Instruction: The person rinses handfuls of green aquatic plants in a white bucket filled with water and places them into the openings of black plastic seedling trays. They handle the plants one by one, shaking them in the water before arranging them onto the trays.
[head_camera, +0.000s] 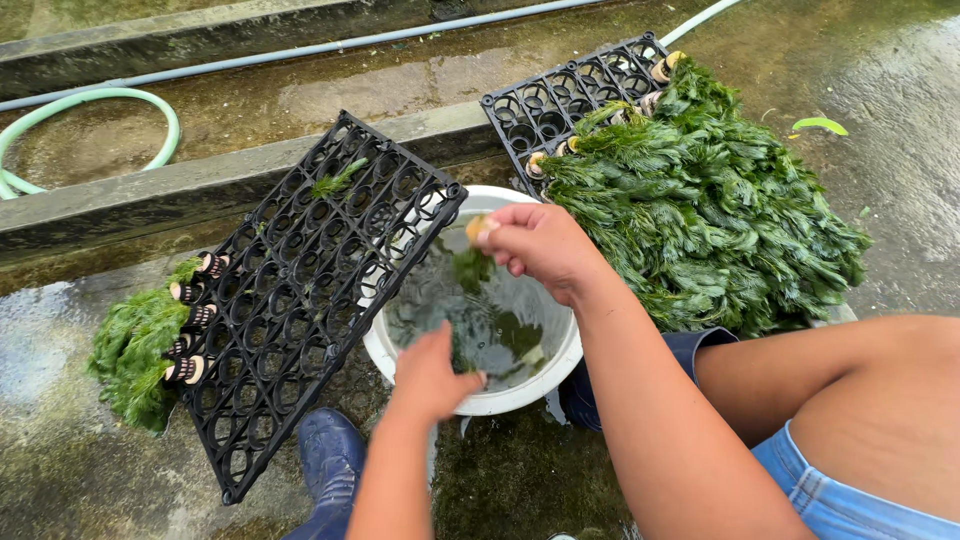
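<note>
Plant bundle (472, 262) | right hand (540, 245) fingers pinch it over white basin (560, 362) | left hand (430, 372) dips in water, grip hidden | left tray (300, 300) mostly empty; far-right tray (560, 100) heaped

Black tray (300, 290) overhangs the white bucket's (530, 385) left rim; right side open.

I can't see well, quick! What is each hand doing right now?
Left hand: reaching into the white bucket, grip cannot be told.
Right hand: closed on a small plant bundle over the water.
</note>
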